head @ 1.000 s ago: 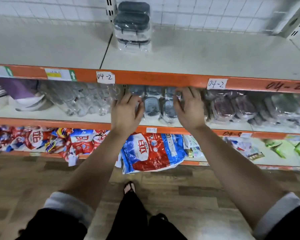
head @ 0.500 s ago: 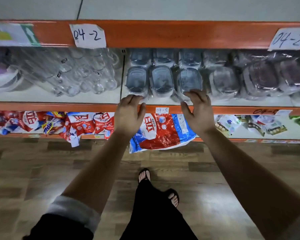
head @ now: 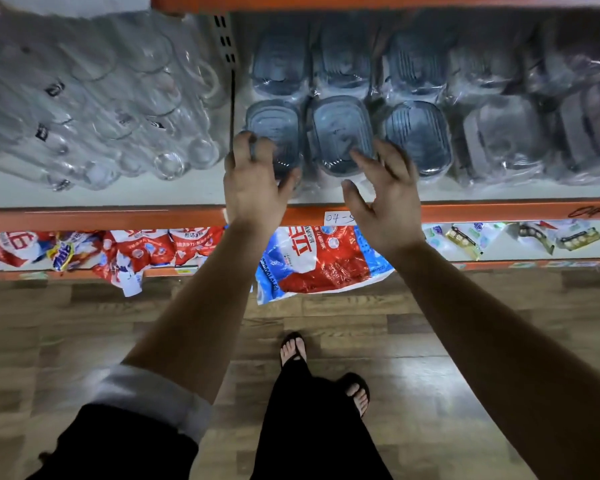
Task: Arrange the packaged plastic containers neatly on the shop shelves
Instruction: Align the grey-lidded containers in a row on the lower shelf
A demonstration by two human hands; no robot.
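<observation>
Light, slippery wrapped container packs at shelf front edge
Probably gripping leftmost pack with left hand; right hand spread, empty. Best squeezing rigid sides.

A small white paper tag is stuck on the orange metal front edge of the shelf. It says "04-" in black pen, and my right hand partly hides the next number. Far right on that orange edge is black pen writing, too scribbly to read. Below, the big red, white and blue plastic bag has big white Chinese letters. The little black stickers on the clear glass cups are too small to read.
</observation>
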